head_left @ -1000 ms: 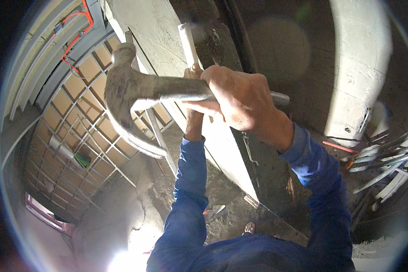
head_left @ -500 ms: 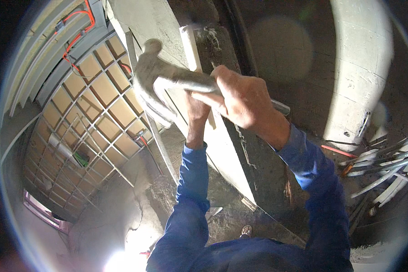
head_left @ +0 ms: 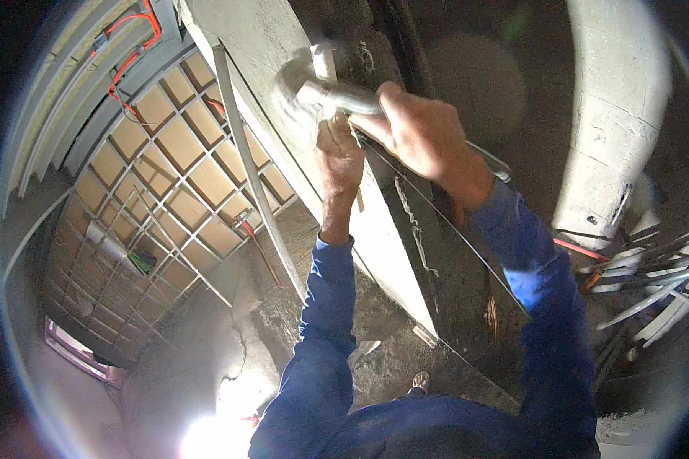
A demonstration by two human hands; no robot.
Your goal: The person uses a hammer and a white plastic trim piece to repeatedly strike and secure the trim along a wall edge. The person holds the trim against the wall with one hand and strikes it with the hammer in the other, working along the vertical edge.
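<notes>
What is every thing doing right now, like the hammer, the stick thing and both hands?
Hammer: gripped by the handle, head blurred, at the top of the pale rod.
Pale rod: upright against the concrete slab, held from below.
Right hand: closed around the hammer handle.
Left hand: closed around the pale rod.
Concrete slab: leaning, tilted across the view.
Red cables: fixed along the grey wall.

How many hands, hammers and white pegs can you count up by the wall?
Hands: 2, left hand and right hand
Hammers: 1, the hammer, blurred
White pegs: 1, the white peg above the left hand
Total: 4
</notes>
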